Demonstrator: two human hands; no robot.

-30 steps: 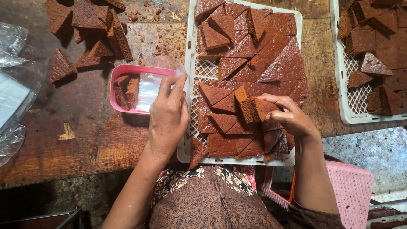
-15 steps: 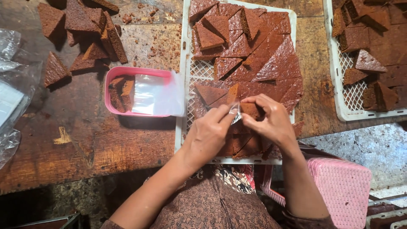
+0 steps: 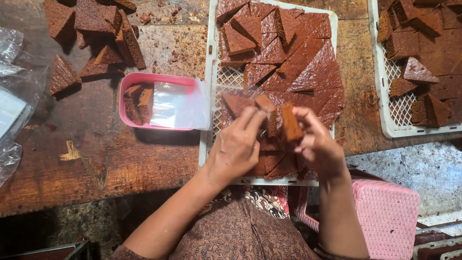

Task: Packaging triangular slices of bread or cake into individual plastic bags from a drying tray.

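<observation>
My left hand (image 3: 237,149) and my right hand (image 3: 318,144) meet over the near part of a white perforated tray (image 3: 211,72) full of brown cake triangles (image 3: 308,62). Between the fingers of both hands stand two upright brown cake slices (image 3: 290,123), the right hand pinching the right one, the left hand's fingertips on the left one (image 3: 267,110). A pink rectangular tub (image 3: 139,79) left of the tray holds a few cake pieces, with a clear plastic bag (image 3: 180,103) lying over its right half.
A second white tray (image 3: 392,123) of cake pieces lies at the right. Loose cake pieces (image 3: 96,33) are piled on the worn wooden table (image 3: 86,159) at top left. Clear plastic bags (image 3: 14,96) lie at the left edge. A pink basket (image 3: 385,216) stands below right.
My left hand left the pink tub and came right to join my right hand over the tray. Both hands now hold cake slices lifted upright.
</observation>
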